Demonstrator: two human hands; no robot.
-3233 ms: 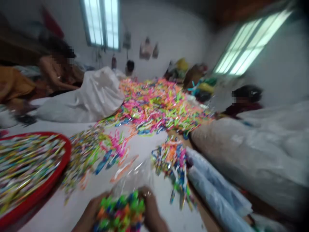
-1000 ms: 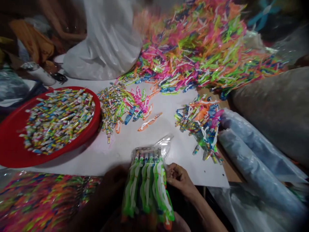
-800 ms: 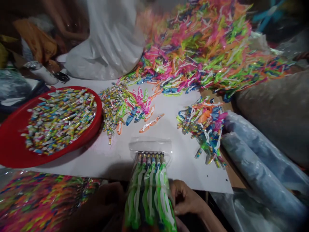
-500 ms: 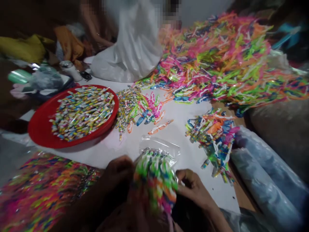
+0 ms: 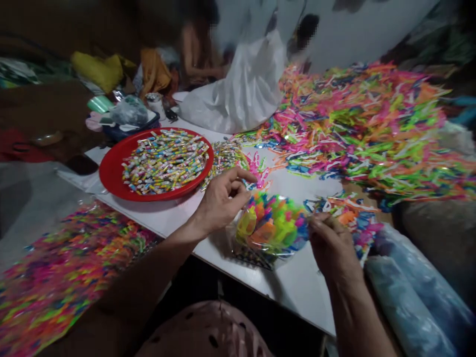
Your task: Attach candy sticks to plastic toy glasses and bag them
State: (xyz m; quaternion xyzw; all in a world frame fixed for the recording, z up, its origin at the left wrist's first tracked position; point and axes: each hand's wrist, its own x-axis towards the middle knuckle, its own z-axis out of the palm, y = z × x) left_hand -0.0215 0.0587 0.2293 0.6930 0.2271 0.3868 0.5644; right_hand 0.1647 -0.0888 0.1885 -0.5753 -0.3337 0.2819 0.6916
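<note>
Head camera shows a clear plastic bag (image 5: 273,225) packed with bright plastic pieces, lying between the person's two hands, above the near edge of the white counter (image 5: 308,292). The bag is tilted, its colourful end turned up and its dark end lower; whether that end touches the counter cannot be told. The right hand (image 5: 334,243) is at the bag's right edge, thumb and fingertips clamped on the film. The left hand (image 5: 223,198) is at the bag's upper left, forefinger reaching over toward it, thumb below and the other fingers curled; whether it grips the film is unclear. The left forearm (image 5: 148,272) slants up from the lower left, while the right forearm (image 5: 357,307) rises more steeply from the lower right. Beyond the left wrist stands a red basin (image 5: 111,173) of short printed sticks (image 5: 167,161). A small pile (image 5: 357,220) of pieces lies just behind the right hand, near two plastic rolls (image 5: 405,297).
</note>
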